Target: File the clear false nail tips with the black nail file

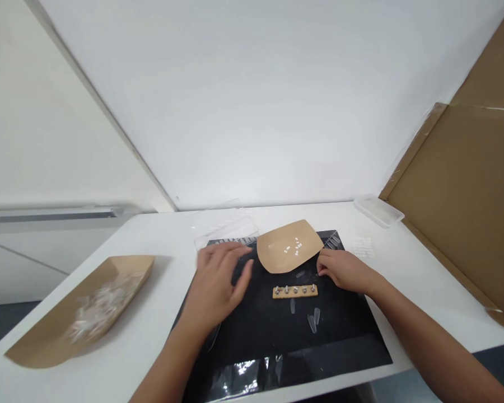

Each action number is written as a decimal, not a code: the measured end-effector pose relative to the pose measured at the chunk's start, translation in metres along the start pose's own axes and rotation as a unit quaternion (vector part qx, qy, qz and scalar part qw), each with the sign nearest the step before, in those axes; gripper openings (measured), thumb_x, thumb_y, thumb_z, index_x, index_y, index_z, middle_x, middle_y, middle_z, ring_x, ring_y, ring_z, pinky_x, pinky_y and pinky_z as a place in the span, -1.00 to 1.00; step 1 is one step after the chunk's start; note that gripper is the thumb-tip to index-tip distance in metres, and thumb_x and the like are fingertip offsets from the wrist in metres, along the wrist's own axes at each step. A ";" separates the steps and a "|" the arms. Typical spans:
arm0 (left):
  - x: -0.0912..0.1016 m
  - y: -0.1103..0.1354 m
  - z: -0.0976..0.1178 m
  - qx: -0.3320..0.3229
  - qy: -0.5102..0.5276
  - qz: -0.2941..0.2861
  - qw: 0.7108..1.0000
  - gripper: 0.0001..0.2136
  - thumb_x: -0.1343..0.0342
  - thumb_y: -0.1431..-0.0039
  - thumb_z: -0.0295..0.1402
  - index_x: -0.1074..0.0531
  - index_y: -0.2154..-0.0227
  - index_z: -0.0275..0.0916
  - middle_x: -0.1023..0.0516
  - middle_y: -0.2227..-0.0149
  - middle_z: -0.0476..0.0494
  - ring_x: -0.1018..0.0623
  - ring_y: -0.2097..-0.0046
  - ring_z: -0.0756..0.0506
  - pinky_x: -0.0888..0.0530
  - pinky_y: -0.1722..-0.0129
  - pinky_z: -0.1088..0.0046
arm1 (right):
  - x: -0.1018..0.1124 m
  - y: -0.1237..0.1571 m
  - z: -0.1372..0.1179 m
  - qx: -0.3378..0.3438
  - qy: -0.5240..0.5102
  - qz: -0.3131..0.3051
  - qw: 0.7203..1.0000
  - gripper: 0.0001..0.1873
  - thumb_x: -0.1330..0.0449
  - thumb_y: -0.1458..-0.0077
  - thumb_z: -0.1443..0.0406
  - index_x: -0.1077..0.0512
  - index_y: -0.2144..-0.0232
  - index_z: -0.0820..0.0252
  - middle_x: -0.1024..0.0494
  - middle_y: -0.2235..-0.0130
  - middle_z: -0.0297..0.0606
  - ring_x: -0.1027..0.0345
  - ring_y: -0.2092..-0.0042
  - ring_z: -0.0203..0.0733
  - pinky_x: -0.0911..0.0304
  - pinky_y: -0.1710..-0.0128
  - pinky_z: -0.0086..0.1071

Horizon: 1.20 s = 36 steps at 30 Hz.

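My left hand (pixel 218 280) hovers over the left side of the black mat (pixel 256 330), a little blurred, its fingers and thumb apart with nothing seen between them. At the mat's right edge my right hand (pixel 346 270) has its fingers curled in a pinch; whatever they hold, if anything, is too small to make out. Between the hands lies a wooden strip (pixel 294 292) with several small metal posts. Clear nail tips (pixel 312 323) lie in front of it. Behind the strip, a brown paper tray (pixel 273 254) holds several small white pieces (pixel 297 245).
A larger brown paper tray (pixel 37 347) with a heap of clear nail tips (pixel 105 308) stands at the left. Clear plastic boxes (pixel 231 228) lie at the back, a shallow clear container (pixel 378 211) at back right. Cardboard (pixel 479 212) borders the right side.
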<state>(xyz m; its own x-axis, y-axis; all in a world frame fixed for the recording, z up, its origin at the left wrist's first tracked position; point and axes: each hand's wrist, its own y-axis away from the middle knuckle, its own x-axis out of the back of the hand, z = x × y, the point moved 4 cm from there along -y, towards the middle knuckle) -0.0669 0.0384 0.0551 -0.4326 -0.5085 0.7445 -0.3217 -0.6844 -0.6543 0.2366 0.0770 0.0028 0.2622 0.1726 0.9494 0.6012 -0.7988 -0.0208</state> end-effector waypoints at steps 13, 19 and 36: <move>-0.013 0.117 -0.027 0.304 -0.226 -0.153 0.913 -0.30 0.17 -0.32 0.08 -0.50 -0.07 -0.53 -0.46 -0.01 -0.58 -0.46 -0.04 -0.46 -0.45 -0.08 -0.05 | 0.003 0.009 0.004 -0.011 0.045 -0.011 0.999 -0.89 -0.14 -0.30 0.40 -0.42 0.31 0.17 -0.53 0.24 -0.19 -0.41 0.24 -0.12 -0.15 0.28 -0.31; -0.012 0.106 -0.018 0.266 -0.227 -0.136 0.927 -0.55 0.11 -0.37 -0.12 -0.62 0.13 -0.29 -0.54 0.07 -0.42 -0.46 0.05 -0.39 -0.45 -0.08 -0.02 | -0.003 0.006 -0.003 -0.021 0.086 -0.028 0.996 -0.91 -0.15 -0.33 0.38 -0.44 0.26 0.18 -0.54 0.19 -0.16 -0.44 0.22 -0.12 -0.15 0.29 -0.32; -0.011 -0.002 0.008 0.268 -0.106 -0.167 0.943 -0.69 0.22 -0.49 -0.16 -0.33 0.05 -0.23 -0.65 0.30 -0.24 -0.66 0.34 -0.32 -0.36 0.42 0.29 | 0.012 0.007 0.005 -0.024 0.082 0.033 0.996 -0.90 -0.12 -0.37 0.33 -0.40 0.25 0.15 -0.61 0.21 -0.21 -0.51 0.22 -0.11 -0.10 0.32 -0.33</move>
<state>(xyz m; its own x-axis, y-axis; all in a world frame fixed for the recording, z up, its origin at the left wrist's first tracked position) -0.0553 0.0411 0.0490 -0.1868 -0.2729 0.9437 0.0856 -0.9615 -0.2611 0.2472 0.0764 0.0126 0.1711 0.0256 0.9849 0.5490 -0.8326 -0.0737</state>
